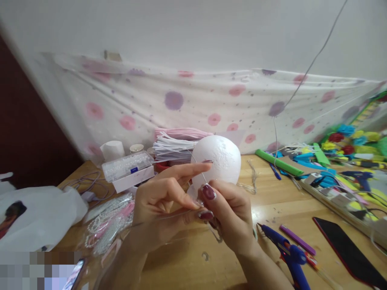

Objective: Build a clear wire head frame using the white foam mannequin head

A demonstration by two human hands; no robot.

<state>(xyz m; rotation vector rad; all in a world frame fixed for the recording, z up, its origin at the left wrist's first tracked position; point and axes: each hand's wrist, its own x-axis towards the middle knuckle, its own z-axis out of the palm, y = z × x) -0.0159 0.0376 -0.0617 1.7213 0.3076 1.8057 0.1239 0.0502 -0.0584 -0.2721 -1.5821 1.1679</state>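
Both of my hands are raised over the middle of the wooden table, close together. A thin silvery wire [204,177] runs up and to the left out of the grip of my right hand [232,215], whose thumb and fingers are pinched on it. Its bent lower end shows beneath the fingers. My left hand [167,197] meets the right fingertips with thumb and fingers pinched, its index finger stretched out along the wire; a thin clear strand trails leftward from there. Behind the hands rests a white foam ball [220,157], partly hidden.
Bundles of white pipe cleaners [172,147], a bead box [128,167] and bagged pearl beads [111,221] lie left. On the right are a blue glue gun [286,249], a purple stick [298,239], a phone [347,251], a power strip [335,205] and loose wires [253,177].
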